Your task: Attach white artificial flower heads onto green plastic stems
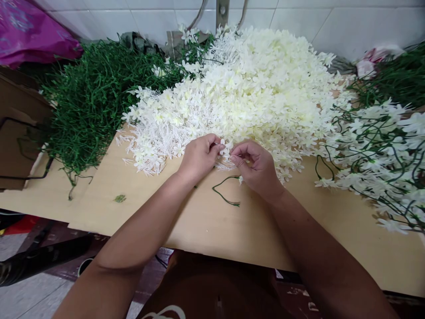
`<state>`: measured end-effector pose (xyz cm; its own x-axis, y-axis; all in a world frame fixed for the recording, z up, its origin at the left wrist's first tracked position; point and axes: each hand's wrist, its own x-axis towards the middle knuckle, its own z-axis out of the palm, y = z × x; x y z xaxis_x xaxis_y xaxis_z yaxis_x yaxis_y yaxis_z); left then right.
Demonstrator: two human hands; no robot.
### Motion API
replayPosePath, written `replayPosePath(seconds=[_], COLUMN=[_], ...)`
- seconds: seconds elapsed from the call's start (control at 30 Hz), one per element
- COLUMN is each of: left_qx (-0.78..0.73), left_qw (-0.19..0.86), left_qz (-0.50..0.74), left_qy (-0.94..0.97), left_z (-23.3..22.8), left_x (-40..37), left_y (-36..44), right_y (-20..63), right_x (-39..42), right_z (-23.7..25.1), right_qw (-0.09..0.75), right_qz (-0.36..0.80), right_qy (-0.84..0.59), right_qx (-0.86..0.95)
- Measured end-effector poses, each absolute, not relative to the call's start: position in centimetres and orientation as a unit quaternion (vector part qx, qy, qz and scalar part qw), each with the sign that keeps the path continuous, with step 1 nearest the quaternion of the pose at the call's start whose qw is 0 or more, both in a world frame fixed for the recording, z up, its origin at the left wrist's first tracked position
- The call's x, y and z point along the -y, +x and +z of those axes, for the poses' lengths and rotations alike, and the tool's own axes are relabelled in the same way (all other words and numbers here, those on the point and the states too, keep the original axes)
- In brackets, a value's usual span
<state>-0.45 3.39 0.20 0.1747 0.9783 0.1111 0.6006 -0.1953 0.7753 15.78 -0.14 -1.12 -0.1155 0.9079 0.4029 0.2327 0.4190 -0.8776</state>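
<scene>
My left hand (199, 156) and my right hand (255, 166) meet at the near edge of a big heap of white plastic flowers (245, 93). Both pinch small white flowers (226, 148) between thumb and fingers, almost touching each other. A thin green wire stem (226, 192) curls on the board just below my right hand, its upper end running up under that hand. Whether the stem is gripped I cannot tell.
A pile of green stems (96, 97) lies at the left, and finished stems with flowers (378, 150) lie at the right. All rest on a pale wooden board (139, 212). A brown cardboard box (20, 124) and a purple bag (29, 31) sit far left; white tiles (348, 22) behind.
</scene>
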Motion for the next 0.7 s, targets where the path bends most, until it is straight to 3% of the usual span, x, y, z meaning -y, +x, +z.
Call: replayPosePath(seconds=[0.37, 0.7], left_qx=[-0.545, -0.456], left_qw=[0.335, 0.585], left_qz=[0.289, 0.322], left_qy=[0.712, 0.588], left_z=[0.46, 0.03], left_x=[-3.15, -3.55], left_y=[-0.16, -0.22], right_y=[15.65, 15.49], right_x=[0.19, 0.21], right_z=[-1.37, -1.50], right_qw=[0.528, 0.536], right_qz=[0.316, 0.348], right_qy=[-0.429, -0.427], right_qx=[0.662, 0.640])
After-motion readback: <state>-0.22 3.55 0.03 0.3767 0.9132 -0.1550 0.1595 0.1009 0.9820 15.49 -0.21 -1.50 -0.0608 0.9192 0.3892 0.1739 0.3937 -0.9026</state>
